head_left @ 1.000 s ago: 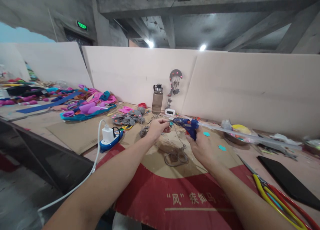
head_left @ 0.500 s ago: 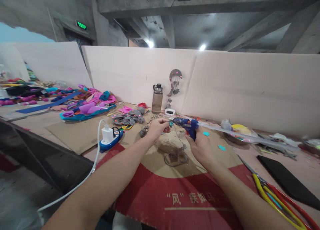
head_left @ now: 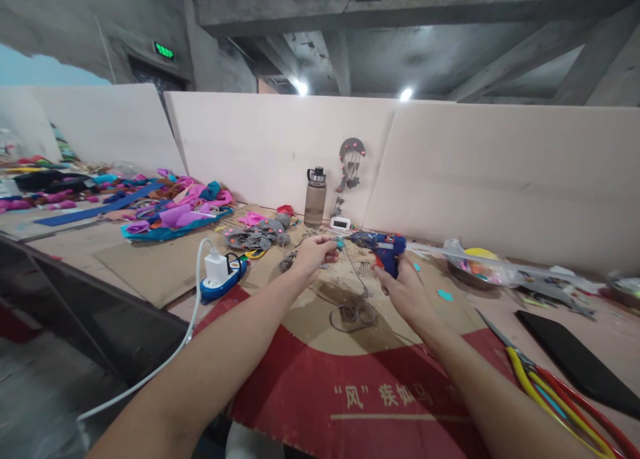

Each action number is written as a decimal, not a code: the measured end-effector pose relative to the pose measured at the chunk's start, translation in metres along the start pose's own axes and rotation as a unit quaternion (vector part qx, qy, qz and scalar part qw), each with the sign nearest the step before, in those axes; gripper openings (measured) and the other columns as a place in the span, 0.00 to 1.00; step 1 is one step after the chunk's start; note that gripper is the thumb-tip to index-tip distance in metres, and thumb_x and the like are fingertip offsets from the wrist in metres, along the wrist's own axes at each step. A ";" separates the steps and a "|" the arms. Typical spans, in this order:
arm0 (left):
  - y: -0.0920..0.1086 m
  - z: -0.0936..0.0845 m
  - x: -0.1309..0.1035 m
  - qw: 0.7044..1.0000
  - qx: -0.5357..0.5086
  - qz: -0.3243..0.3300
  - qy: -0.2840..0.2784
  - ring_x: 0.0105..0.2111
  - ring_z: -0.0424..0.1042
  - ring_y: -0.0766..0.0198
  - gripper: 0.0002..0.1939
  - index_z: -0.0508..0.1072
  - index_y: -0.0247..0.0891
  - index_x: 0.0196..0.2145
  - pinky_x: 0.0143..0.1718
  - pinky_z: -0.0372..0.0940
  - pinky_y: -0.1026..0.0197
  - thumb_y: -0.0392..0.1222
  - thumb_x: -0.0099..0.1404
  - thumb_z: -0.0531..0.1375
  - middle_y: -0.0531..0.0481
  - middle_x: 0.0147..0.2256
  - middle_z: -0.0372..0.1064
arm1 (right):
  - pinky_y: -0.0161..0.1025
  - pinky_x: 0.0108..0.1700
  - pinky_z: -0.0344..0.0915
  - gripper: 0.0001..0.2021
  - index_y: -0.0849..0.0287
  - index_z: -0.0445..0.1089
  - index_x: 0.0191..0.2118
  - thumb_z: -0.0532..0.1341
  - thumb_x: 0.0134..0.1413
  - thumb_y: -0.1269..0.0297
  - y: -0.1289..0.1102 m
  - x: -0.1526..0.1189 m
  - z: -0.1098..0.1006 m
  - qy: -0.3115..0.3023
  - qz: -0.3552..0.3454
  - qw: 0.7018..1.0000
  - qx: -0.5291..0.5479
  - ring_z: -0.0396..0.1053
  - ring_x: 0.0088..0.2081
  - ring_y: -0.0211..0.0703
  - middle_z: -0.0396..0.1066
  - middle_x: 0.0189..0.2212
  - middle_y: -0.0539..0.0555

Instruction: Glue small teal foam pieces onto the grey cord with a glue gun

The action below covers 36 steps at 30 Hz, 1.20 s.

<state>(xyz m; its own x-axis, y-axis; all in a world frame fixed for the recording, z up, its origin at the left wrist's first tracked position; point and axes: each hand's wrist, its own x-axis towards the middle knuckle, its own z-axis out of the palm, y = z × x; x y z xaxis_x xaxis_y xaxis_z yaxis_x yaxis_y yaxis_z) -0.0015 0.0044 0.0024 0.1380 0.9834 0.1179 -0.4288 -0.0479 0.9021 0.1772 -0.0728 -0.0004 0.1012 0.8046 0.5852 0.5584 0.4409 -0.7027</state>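
My right hand (head_left: 403,286) is wrapped round the handle of a blue hot glue gun (head_left: 383,244), its nozzle pointing left. A long clear glue stick (head_left: 465,256) runs out of the gun's back. My left hand (head_left: 319,254) pinches a small teal cutout (head_left: 341,244) just by the nozzle; whether they touch I cannot tell. A thin grey cord (head_left: 357,272) hangs below the cutout and lies in loops on the cardboard (head_left: 310,332). Two loose teal cutouts lie to the right, one a flower-like piece (head_left: 445,295), the other partly behind my right hand.
A water bottle (head_left: 315,199) and small white clock (head_left: 341,224) stand at the back. Grey felt pieces (head_left: 257,236) and a blue power strip (head_left: 223,284) sit left. Right are a bowl (head_left: 475,276), a black phone (head_left: 575,356) and yellow- and red-handled scissors (head_left: 530,369).
The glue gun and my right hand have shifted slightly right, and the nozzle has drawn back a little from the teal cutout. My left hand stays nearly in place.
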 end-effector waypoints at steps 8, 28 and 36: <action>0.000 0.000 -0.002 0.999 0.034 -0.004 -0.016 0.19 0.67 0.71 0.10 0.71 0.32 0.31 0.18 0.58 0.70 0.35 0.49 0.65 0.52 0.21 0.68 | 0.36 0.20 0.59 0.09 0.56 0.59 0.29 0.58 0.45 0.58 0.043 0.015 -0.012 -0.043 0.209 0.975 0.058 0.60 0.18 0.37 0.62 0.18 0.47; -0.008 0.019 -0.018 0.987 0.111 0.032 -0.110 0.15 0.61 0.74 0.04 0.69 0.33 0.27 0.18 0.55 0.69 0.35 0.53 0.62 0.53 0.18 0.66 | 0.40 0.34 0.65 0.24 0.55 0.52 0.45 0.63 0.44 0.58 0.007 -0.002 0.025 -0.066 0.092 0.984 0.139 0.67 0.30 0.39 0.66 0.36 0.51; -0.005 0.024 -0.024 0.979 0.178 0.031 -0.092 0.15 0.61 0.73 0.04 0.69 0.33 0.29 0.18 0.58 0.68 0.33 0.54 0.61 0.56 0.17 0.64 | 0.39 0.35 0.59 0.07 0.59 0.69 0.34 0.55 0.54 0.62 -0.004 -0.002 0.011 0.024 -0.080 0.992 -0.094 0.62 0.32 0.42 0.65 0.28 0.53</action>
<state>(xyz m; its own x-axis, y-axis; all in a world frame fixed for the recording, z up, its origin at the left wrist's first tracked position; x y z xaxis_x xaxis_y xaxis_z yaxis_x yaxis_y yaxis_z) 0.0183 -0.0235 0.0050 0.2935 0.9304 0.2198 -0.1076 -0.1963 0.9746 0.1655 -0.0715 -0.0032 0.0348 0.7089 0.7044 0.7143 0.4753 -0.5136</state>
